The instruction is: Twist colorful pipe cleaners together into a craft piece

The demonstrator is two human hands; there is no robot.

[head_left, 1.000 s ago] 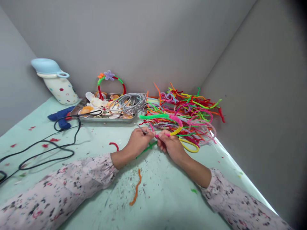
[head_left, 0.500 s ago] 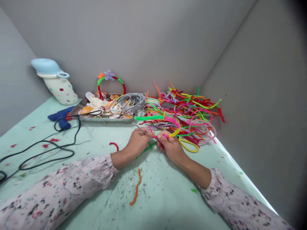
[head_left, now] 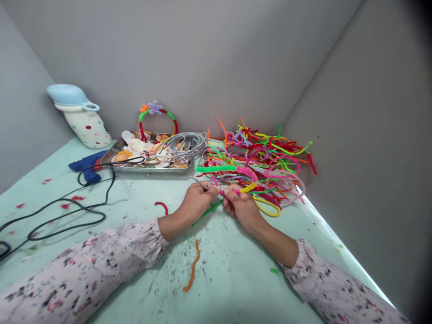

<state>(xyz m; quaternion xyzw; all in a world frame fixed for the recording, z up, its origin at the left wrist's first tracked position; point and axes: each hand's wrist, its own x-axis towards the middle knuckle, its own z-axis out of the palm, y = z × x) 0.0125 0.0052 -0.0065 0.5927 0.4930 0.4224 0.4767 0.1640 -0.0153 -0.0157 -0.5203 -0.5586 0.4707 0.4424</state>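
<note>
Between my hands is a curved grey wire wrapped in fuzzy pipe cleaner (head_left: pixel 248 173), banded green, pink and yellow. Its covered part loops up from my right hand (head_left: pixel 243 204), whose thumb and fingers are closed on a pink stretch next to the yellow. Close by, my left hand (head_left: pixel 197 200) pinches the pink pipe cleaner (head_left: pixel 214 180) at the wire; a bare grey wire end (head_left: pixel 199 182) pokes out past its fingers. Beneath the hands lies a green pipe cleaner (head_left: pixel 209 211), partly hidden. An orange pipe cleaner piece (head_left: pixel 193 267) lies nearer to me.
Behind stand a metal tray (head_left: pixel 151 170) of shells, a coil of grey wire (head_left: pixel 185 145) and a flower-trimmed hoop (head_left: pixel 174 121). At right is a heap of pipe cleaners (head_left: pixel 256 153). Leftward are a blue glue gun (head_left: pixel 87 166), its black cord (head_left: pixel 84 207) and a bottle (head_left: pixel 86 126).
The view has shifted a little. The wrapped loop sits slightly lower and further right; both hands keep their grip close together.
</note>
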